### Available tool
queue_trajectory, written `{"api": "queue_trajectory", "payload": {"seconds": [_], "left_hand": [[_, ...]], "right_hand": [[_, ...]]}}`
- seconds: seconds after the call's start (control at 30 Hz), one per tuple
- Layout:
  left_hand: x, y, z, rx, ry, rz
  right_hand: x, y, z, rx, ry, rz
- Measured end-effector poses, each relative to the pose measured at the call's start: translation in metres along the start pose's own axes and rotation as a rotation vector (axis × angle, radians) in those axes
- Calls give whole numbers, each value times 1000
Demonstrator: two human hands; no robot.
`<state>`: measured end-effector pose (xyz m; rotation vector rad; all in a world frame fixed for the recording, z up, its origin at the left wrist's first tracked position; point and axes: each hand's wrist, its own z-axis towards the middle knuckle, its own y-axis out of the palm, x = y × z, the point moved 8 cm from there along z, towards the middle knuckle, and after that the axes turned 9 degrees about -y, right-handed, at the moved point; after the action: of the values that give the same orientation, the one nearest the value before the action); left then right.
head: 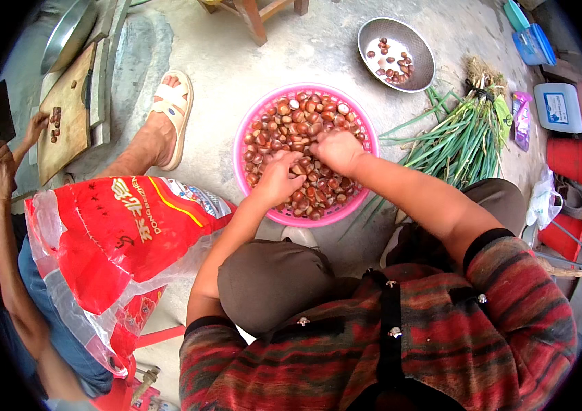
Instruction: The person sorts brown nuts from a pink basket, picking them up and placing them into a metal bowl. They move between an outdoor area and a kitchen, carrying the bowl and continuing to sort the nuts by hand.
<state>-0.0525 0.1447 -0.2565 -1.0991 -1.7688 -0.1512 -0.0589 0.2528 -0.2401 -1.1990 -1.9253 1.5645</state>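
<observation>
A round pink plastic basket (240, 174) on the concrete floor holds a heap of brown chestnuts (280, 134), a few of them showing pale spots. My left hand (279, 177) rests on the chestnuts near the middle of the heap, fingers bent; whether a nut is between them cannot be told. My right hand (338, 150) is just right of it, fingertips down among the nuts and hidden, so its grip does not show. Beyond the basket, up and to the right, a metal bowl (423, 51) has several chestnuts inside.
Bundled green onions (455, 138) lie right of the basket. At left, another person's hands are at a wooden cutting board (64, 138) with chestnuts, one raising a cleaver (1, 113). A red printed sack (116, 231) and that person's sandalled foot (167, 110) are nearby. Red buckets (571, 160) stand far right.
</observation>
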Motion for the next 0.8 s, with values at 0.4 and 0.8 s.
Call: {"api": "queue_trajectory", "payload": {"seconds": [0.4,0.8], "left_hand": [[-10,-39,5,249,65,254],[-9,-13,22,195,47,764]], "right_hand": [[49,4,-27,328,209,497],[31,15,-37,288,322,846]]}}
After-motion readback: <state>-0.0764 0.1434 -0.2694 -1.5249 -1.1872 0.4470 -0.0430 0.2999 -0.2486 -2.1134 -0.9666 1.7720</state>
